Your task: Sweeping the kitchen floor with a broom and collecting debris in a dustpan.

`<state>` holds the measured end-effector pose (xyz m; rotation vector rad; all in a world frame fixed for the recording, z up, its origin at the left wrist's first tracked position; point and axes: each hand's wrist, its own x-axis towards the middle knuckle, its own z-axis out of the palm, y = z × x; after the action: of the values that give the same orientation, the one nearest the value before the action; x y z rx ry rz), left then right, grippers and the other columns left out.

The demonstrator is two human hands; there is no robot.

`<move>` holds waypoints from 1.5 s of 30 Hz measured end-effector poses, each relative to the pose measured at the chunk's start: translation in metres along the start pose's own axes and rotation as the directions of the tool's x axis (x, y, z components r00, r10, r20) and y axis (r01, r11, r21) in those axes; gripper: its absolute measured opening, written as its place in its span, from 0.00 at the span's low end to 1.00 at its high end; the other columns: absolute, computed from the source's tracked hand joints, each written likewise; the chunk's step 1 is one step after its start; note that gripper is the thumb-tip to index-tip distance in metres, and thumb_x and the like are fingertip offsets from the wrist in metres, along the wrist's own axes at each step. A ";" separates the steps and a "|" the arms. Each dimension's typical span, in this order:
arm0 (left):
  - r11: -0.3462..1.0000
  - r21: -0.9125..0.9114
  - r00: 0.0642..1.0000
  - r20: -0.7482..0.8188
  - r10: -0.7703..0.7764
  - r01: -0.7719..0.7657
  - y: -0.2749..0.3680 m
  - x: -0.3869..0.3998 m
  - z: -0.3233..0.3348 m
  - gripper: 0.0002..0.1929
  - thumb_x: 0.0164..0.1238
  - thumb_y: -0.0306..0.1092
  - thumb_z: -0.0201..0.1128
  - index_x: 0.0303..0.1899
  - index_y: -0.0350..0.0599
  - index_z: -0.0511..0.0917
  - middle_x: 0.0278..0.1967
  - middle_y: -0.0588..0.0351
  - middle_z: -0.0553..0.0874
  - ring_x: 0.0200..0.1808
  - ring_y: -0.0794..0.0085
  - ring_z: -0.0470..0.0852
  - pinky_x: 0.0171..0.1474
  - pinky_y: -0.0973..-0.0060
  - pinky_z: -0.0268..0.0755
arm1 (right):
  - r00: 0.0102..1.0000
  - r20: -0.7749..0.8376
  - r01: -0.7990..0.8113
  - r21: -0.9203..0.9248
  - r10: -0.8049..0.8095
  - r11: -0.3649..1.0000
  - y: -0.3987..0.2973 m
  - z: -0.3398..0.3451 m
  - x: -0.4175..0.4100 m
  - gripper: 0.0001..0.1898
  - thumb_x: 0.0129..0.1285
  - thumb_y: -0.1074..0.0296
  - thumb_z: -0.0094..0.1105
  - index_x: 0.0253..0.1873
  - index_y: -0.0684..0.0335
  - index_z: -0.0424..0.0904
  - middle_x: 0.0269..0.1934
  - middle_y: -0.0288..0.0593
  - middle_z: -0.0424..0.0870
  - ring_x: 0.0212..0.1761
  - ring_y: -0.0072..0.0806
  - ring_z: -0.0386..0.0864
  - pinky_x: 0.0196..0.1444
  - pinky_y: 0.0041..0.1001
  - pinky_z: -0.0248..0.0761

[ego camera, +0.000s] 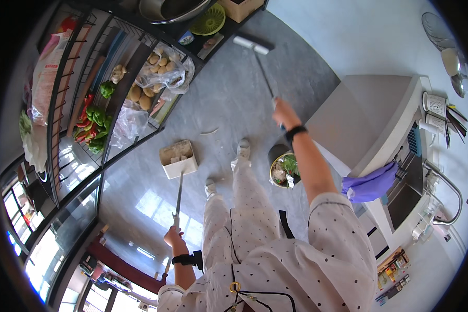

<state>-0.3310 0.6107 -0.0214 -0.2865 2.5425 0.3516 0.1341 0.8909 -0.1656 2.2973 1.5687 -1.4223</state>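
My left hand (174,236) grips the pole of a long-handled dustpan (179,159). Its white pan rests on the grey floor at centre left, with some debris inside. My right hand (286,114) is closed around the handle of a broom (252,43), whose wide head with a white top and dark underside is at the top of the view, beside the shelf unit. A thin pale strip of litter (209,132) and small crumbs lie on the floor between the dustpan and my feet.
A bin (284,170) with vegetable scraps stands right of my feet. Along the left runs a black metal shelf unit (126,150) with potatoes (145,102), peppers (96,116) and plastic bags. A counter (358,117) and a sink (405,202) with a purple cloth (370,183) are at the right.
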 end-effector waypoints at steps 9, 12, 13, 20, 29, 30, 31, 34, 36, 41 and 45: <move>0.998 -0.034 0.998 0.042 0.053 -0.052 -0.001 0.010 -0.007 0.09 0.49 0.30 0.55 0.25 0.31 0.76 0.18 0.51 0.78 0.14 0.72 0.75 0.12 0.80 0.58 | 0.957 0.245 0.189 -0.132 -0.153 0.973 0.023 0.057 -0.194 0.31 0.43 0.79 0.47 0.59 0.71 0.58 0.26 0.58 0.76 0.23 0.42 0.77 0.27 0.35 0.70; 0.998 -0.037 0.998 0.035 0.052 -0.050 0.008 0.001 -0.010 0.09 0.50 0.31 0.55 0.25 0.31 0.76 0.17 0.51 0.78 0.14 0.72 0.75 0.12 0.80 0.58 | 0.937 0.349 0.029 -0.011 -0.023 1.000 -0.008 -0.009 -0.219 0.30 0.44 0.79 0.47 0.59 0.65 0.61 0.24 0.55 0.77 0.18 0.39 0.76 0.24 0.33 0.70; 0.998 -0.031 0.999 0.026 0.047 -0.047 0.011 -0.003 -0.010 0.09 0.50 0.31 0.55 0.25 0.32 0.75 0.17 0.52 0.77 0.14 0.72 0.75 0.12 0.80 0.58 | 0.932 0.361 -0.024 0.001 0.022 1.000 -0.017 -0.026 -0.223 0.30 0.45 0.79 0.45 0.59 0.63 0.62 0.24 0.54 0.77 0.15 0.38 0.75 0.21 0.32 0.70; 0.998 -0.055 0.999 0.021 0.040 -0.039 0.007 0.007 -0.014 0.08 0.49 0.30 0.56 0.24 0.31 0.75 0.17 0.51 0.77 0.14 0.73 0.74 0.13 0.80 0.60 | 0.977 -0.003 0.206 -0.212 -0.212 0.955 -0.036 0.023 -0.193 0.21 0.48 0.75 0.48 0.51 0.68 0.67 0.28 0.57 0.78 0.30 0.45 0.78 0.30 0.39 0.71; 0.956 -0.278 0.944 0.331 0.001 0.097 -0.010 0.051 -0.044 0.08 0.51 0.26 0.55 0.30 0.29 0.70 0.21 0.47 0.75 0.16 0.72 0.73 0.14 0.84 0.59 | 0.973 -0.036 0.211 -0.261 -0.228 0.942 -0.114 0.181 -0.159 0.10 0.54 0.73 0.44 0.34 0.70 0.76 0.39 0.62 0.75 0.35 0.46 0.78 0.35 0.37 0.72; 0.957 -0.276 0.944 0.330 0.004 0.093 -0.010 0.056 -0.054 0.08 0.51 0.26 0.55 0.30 0.29 0.70 0.21 0.47 0.75 0.16 0.72 0.73 0.14 0.84 0.59 | 0.962 -0.023 0.251 -0.307 -0.270 0.918 -0.115 0.196 -0.176 0.12 0.52 0.73 0.45 0.39 0.77 0.71 0.33 0.60 0.76 0.32 0.46 0.78 0.31 0.36 0.72; 0.959 -0.274 0.927 0.373 0.034 0.075 -0.008 0.061 -0.067 0.08 0.51 0.26 0.55 0.31 0.29 0.70 0.22 0.47 0.75 0.17 0.72 0.74 0.15 0.85 0.59 | 0.950 -0.008 0.290 -0.353 -0.312 0.890 -0.121 0.205 -0.194 0.18 0.51 0.74 0.46 0.44 0.83 0.66 0.27 0.58 0.78 0.28 0.46 0.79 0.28 0.35 0.72; 0.964 -0.265 0.888 0.451 0.093 0.034 -0.009 0.092 -0.102 0.10 0.54 0.27 0.54 0.35 0.29 0.70 0.26 0.45 0.76 0.21 0.73 0.74 0.18 0.87 0.61 | 0.952 0.165 0.303 -0.389 -0.258 0.870 -0.105 0.221 -0.234 0.11 0.55 0.72 0.45 0.38 0.69 0.76 0.40 0.58 0.76 0.31 0.43 0.79 0.34 0.35 0.72; 0.960 -0.279 0.842 0.526 0.121 0.036 -0.011 0.113 -0.127 0.11 0.56 0.28 0.52 0.39 0.30 0.70 0.30 0.43 0.77 0.23 0.75 0.73 0.21 0.91 0.62 | 0.938 0.171 0.347 -0.440 -0.302 0.828 -0.082 0.226 -0.263 0.12 0.55 0.73 0.45 0.43 0.71 0.73 0.34 0.55 0.78 0.30 0.43 0.79 0.32 0.35 0.72; 0.966 -0.251 0.790 0.603 0.113 0.054 -0.028 0.174 -0.173 0.11 0.58 0.28 0.51 0.40 0.29 0.69 0.29 0.43 0.77 0.21 0.78 0.70 0.21 0.91 0.61 | 0.937 0.191 0.349 -0.502 -0.292 0.791 -0.078 0.194 -0.307 0.11 0.57 0.73 0.42 0.43 0.71 0.69 0.27 0.51 0.79 0.29 0.44 0.78 0.29 0.37 0.71; 0.953 -0.249 0.774 0.633 0.024 0.173 -0.034 0.186 -0.192 0.11 0.59 0.28 0.51 0.39 0.28 0.69 0.29 0.44 0.77 0.21 0.79 0.68 0.21 0.90 0.61 | 0.955 0.103 0.293 -0.439 -0.277 0.850 -0.111 0.182 -0.323 0.10 0.56 0.73 0.42 0.41 0.70 0.69 0.27 0.53 0.78 0.30 0.45 0.78 0.29 0.40 0.71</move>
<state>-0.5697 0.4961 0.0262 -0.3162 1.8003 0.6746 -0.0950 0.6245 -0.0041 1.8195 2.0360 -0.9828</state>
